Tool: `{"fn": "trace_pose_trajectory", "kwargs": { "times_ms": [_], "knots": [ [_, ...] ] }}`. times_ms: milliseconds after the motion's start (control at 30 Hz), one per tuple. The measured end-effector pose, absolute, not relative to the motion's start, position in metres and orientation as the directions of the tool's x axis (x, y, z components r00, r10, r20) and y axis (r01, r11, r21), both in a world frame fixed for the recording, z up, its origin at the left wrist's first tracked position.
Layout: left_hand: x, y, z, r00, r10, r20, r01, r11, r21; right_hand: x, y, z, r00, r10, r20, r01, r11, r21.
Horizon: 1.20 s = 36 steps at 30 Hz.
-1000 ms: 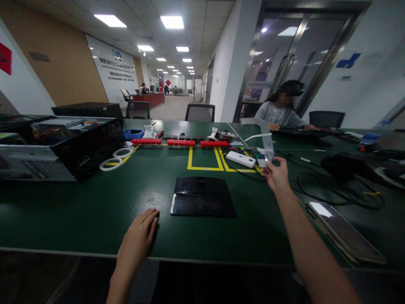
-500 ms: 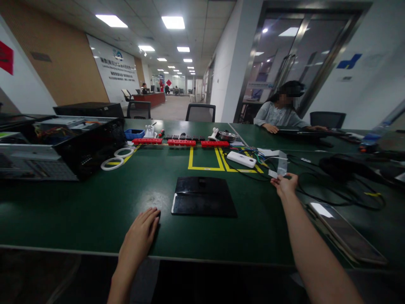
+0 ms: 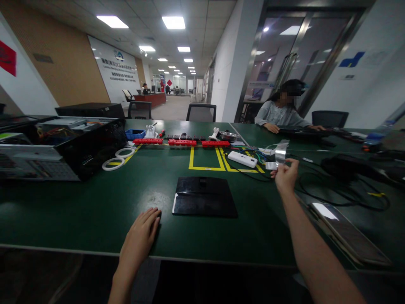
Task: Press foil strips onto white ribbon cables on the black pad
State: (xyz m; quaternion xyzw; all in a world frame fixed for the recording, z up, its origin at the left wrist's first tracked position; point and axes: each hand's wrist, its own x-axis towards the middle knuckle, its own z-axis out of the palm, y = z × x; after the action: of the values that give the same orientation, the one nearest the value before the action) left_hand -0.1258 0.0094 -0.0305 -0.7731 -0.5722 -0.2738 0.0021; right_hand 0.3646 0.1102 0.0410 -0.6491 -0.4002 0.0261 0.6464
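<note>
**clear strip pinched up at the right of the green table**

we note our right hand closed in a pinch on a clear strip, held up just above the green table, near the tangled wires. a white tab shows at the strip's lower left; whether it is joined, we cannot tell.

our left hand lies palm down near the table's front edge, fingers loosely extended and together; we see nothing in its grasp, though its underside is hidden.

between our hands, a black panel lies on the table, nearest the left. beyond it we log a white device by yellow tape. a phone lies right of our right forearm.
</note>
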Motion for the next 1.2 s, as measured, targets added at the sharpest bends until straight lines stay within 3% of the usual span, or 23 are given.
{"fn": "trace_pose_trajectory", "kwargs": {
  "times_ms": [67,167,267,367,433,533,633,700,867,1000,1200],
  "knots": [
    [-0.126,0.010,-0.031,0.201,0.882,0.425,0.886,-0.349,0.305,0.351,0.106,0.049,0.554,0.568,0.609,0.656,0.154,-0.739],
    [-0.126,0.010,-0.031,0.210,0.879,0.428,0.884,-0.358,0.300,0.328,0.098,0.060,0.423,0.613,0.668,0.734,0.201,-0.649],
    [-0.126,0.010,-0.031,0.210,0.879,0.427,0.886,-0.356,0.297,0.302,0.086,0.070,0.384,0.656,0.649,0.627,0.330,-0.705],
    [-0.126,0.010,-0.031,0.206,0.882,0.423,0.889,-0.350,0.296,0.281,0.073,0.080,0.332,0.751,0.571,0.394,0.440,-0.807],
    [-0.126,0.010,-0.031,0.207,0.885,0.417,0.888,-0.349,0.300,0.273,0.066,0.085,0.218,0.851,0.478,0.232,0.430,-0.872],
    [-0.127,0.011,-0.033,0.209,0.886,0.414,0.878,-0.357,0.320,0.272,0.061,0.086,-0.092,0.962,0.258,0.105,0.267,-0.958],
    [-0.128,0.011,-0.035,0.146,0.895,0.422,0.872,-0.318,0.372,0.277,0.064,0.076,-0.413,0.910,-0.045,0.212,0.048,-0.976],
    [-0.129,0.010,-0.036,0.073,0.899,0.431,0.872,-0.267,0.409,0.280,0.069,0.066,-0.513,0.828,-0.225,0.343,-0.043,-0.938],
    [-0.129,0.008,-0.036,0.015,0.907,0.421,0.865,-0.223,0.450,0.277,0.081,0.047,-0.532,0.731,-0.427,0.536,-0.100,-0.838],
    [-0.129,0.006,-0.033,0.048,0.903,0.427,0.850,-0.261,0.457,0.272,0.081,0.046,-0.508,0.739,-0.442,0.565,-0.101,-0.819],
    [-0.124,-0.004,-0.022,0.243,0.867,0.436,0.797,-0.434,0.420,0.273,0.080,0.044,-0.510,0.728,-0.457,0.572,-0.110,-0.813]
  ]
}}
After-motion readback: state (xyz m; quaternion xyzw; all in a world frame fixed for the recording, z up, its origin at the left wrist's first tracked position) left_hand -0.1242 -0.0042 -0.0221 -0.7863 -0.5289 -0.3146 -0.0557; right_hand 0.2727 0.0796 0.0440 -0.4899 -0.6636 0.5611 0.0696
